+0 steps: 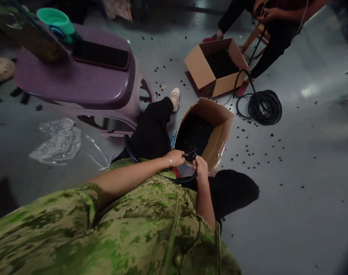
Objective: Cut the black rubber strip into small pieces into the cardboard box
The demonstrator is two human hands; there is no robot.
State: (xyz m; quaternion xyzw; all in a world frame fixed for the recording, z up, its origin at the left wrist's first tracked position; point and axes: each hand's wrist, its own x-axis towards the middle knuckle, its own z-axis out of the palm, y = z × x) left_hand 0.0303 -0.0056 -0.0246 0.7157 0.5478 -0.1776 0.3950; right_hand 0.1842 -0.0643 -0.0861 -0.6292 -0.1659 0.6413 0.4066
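My left hand (pixel 176 157), with a bracelet at the wrist, is closed around a slim dark-handled tool (pixel 188 154) with a thin shiny front part; its exact kind is too small to make out. In my right hand (pixel 201 166) is the end of a black hose (pixel 192 177), pinched near the tool's tip. The hose bends down beneath that hand and runs across my lap. Both hands are over the near edge of an open cardboard box (pixel 218 133) between my legs. Many small black pieces (pixel 192 133) lie inside it.
A purple stool (pixel 105 86) on the left bears a green cup (pixel 57 23) and a dark phone (pixel 102 54). Ahead are a second cardboard box (pixel 201 65), a coiled black hose (pixel 262 109) and a seated person's hands (pixel 265 13). Clear plastic (pixel 62 141) and black bits litter the floor.
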